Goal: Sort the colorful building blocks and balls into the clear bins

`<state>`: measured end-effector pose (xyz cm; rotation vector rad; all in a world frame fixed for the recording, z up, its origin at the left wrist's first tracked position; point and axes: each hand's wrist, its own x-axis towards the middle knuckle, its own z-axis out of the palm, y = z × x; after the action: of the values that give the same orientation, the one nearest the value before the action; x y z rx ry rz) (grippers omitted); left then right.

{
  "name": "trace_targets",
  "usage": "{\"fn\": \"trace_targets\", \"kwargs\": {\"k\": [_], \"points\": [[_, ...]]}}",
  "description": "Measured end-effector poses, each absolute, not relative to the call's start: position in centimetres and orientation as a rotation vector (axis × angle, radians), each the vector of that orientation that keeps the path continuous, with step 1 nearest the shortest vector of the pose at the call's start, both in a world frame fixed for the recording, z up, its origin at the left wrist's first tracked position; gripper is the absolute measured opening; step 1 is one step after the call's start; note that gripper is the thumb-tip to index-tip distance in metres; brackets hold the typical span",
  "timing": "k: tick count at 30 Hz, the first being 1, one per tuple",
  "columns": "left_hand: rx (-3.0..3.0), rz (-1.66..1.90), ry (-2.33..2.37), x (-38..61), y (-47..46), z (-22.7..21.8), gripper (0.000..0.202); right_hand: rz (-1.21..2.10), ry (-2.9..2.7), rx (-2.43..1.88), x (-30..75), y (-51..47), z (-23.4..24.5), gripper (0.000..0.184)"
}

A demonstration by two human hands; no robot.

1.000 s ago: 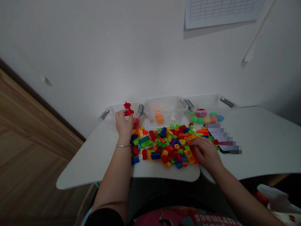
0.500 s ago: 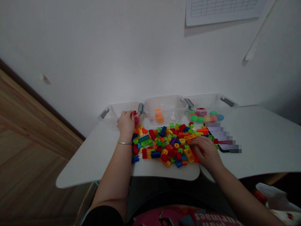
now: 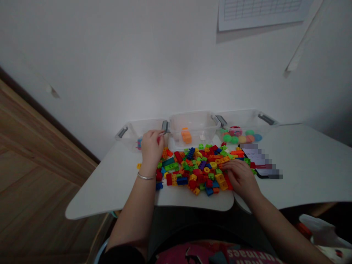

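My left hand point(image 3: 151, 146), with a bracelet at the wrist, is over the front of the left clear bin point(image 3: 132, 126). Its fingers are bent together towards the right; what they hold, if anything, I cannot make out. Something red point(image 3: 158, 139) shows beside the fingertips, partly hidden. Blue and red pieces point(image 3: 139, 143) show in this bin left of the hand. My right hand point(image 3: 242, 176) rests at the right edge of a pile of coloured toy bricks point(image 3: 202, 172), fingers stretched out and touching the bricks near an orange one point(image 3: 222, 160).
An orange block point(image 3: 186, 136) lies in the middle clear bin point(image 3: 194, 119). Coloured balls point(image 3: 242, 139) and a red-and-pink container point(image 3: 235, 131) are in the right clear bin point(image 3: 247, 116). A phone point(image 3: 257, 161) lies right of the pile on the white table point(image 3: 299, 165). Behind stands a wall.
My left hand has shifted slightly to the right, covering more of the red thing and uncovering blue and red pieces in the left bin. My right hand has stayed in place.
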<state>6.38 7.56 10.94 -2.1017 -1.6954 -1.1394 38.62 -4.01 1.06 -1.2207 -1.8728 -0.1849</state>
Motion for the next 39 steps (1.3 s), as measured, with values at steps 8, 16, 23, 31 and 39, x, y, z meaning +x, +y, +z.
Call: {"fn": "trace_targets", "kwargs": {"k": [8,16,23,31,39], "points": [[-2.449,-0.833,-1.515,12.6,2.1,8.2,0.021,-0.187,-1.866,-1.221,38.7,-4.0,0.9,0.02],[-2.529,-0.592,-1.514,14.2,2.7,7.4,0.02,-0.177,-1.865,-1.221,38.7,-4.1,0.9,0.02],[-2.547,-0.399,-1.5,14.7,3.2,7.6,0.018,-0.197,-1.87,-1.222,38.7,-4.0,0.8,0.019],[-2.515,-0.303,-1.573,15.0,3.4,7.5,0.021,-0.173,-1.872,-1.214,38.7,-4.0,0.9,0.019],[-2.463,-0.313,-1.653,14.9,3.5,7.3,0.025,-0.199,-1.881,-1.188,38.8,-3.9,0.8,0.019]]}}
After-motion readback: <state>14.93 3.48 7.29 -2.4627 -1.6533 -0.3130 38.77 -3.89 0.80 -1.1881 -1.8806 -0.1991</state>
